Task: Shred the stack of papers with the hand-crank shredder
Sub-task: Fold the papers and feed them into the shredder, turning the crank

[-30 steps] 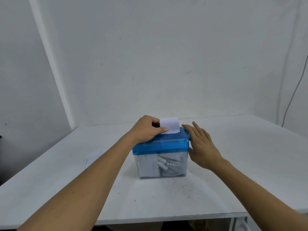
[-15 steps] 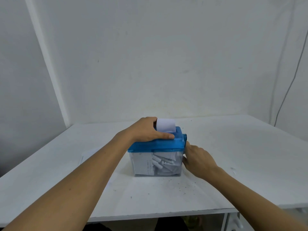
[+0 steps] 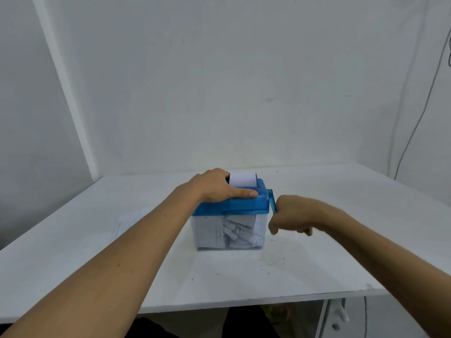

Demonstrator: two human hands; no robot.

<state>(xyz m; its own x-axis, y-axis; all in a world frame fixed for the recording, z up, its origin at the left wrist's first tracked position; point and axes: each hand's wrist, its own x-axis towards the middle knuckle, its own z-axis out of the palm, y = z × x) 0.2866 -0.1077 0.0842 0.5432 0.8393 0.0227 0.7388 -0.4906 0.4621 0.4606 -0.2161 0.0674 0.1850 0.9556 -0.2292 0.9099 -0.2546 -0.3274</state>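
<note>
left hand (image 3: 217,187) flat, right hand (image 3: 291,215) curled

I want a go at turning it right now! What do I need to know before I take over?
Left hand: presses down on the shredder, on its blue lid, thumb flat, steadying it.
Right hand: grips the crank on the shredder's right side.
Things: one paper stands in the top slot, partly fed. The clear bin below holds shreds. What look like more sheets lie flat on the table, left of the shredder.
Done: some paper is shredded.
Left: crank this paper through, then feed in the sheets from the table.
</note>
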